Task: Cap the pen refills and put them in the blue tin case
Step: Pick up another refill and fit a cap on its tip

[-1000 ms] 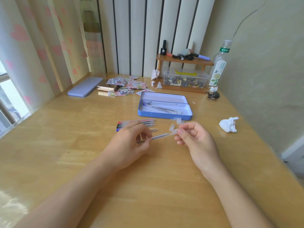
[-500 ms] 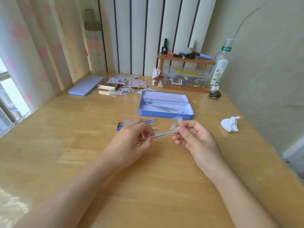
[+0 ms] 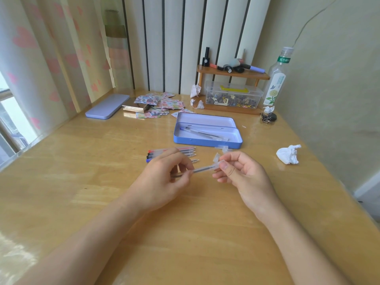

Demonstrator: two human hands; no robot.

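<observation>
Wooden bench [image 3: 185, 233] in a walled corner, curtained window at its left edge.
Far edge: tin lid [image 3: 108, 106], sticker sheets [image 3: 162, 104], clear box [image 3: 234, 95], bottle [image 3: 275, 85].
Near right edge: crumpled tissue [image 3: 287, 155].
Mid-bench: blue tin case [image 3: 205, 141], open, refills inside; loose refills [image 3: 185, 151] just before it.
Held refill [image 3: 202, 169]: long axis left-right. Left grip [image 3: 164, 177] is clamped on the barrel; right grip [image 3: 242, 175] pinches the cap [image 3: 218, 163] at its right end.

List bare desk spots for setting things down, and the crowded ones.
Free: near desk between the forearms; left stretch in front of lilac lid; gap between blue tin case and crumpled tissue. Crowded: loose refills and caps before the case; stickers and shelf at back.
</observation>
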